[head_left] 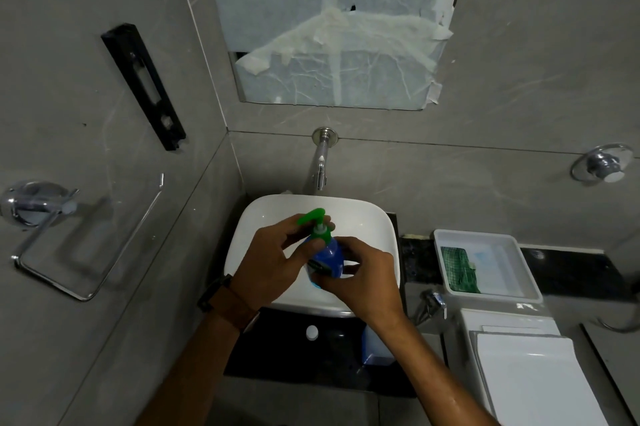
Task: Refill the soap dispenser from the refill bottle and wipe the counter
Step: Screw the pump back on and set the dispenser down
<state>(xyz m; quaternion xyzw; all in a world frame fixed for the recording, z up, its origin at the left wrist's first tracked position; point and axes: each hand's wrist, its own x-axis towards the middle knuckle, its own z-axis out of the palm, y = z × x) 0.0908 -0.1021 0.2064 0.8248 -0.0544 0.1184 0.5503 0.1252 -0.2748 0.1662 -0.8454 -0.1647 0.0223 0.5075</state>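
A blue soap dispenser (330,257) with a green pump top (316,219) is held over the white basin (374,217). My right hand (360,278) wraps the bottle's body from the right and below. My left hand (273,259) has its fingers around the green pump collar at the neck. On the black counter (277,349) in front of the basin lies a small white cap (312,332). A pale blue refill bottle (375,347) stands beside it, partly hidden by my right forearm.
A chrome tap (320,162) juts from the wall above the basin. A white tray (485,264) with a green cloth (459,269) sits on the counter to the right. A white toilet cistern (530,370) is at lower right, a towel ring (69,235) on the left wall.
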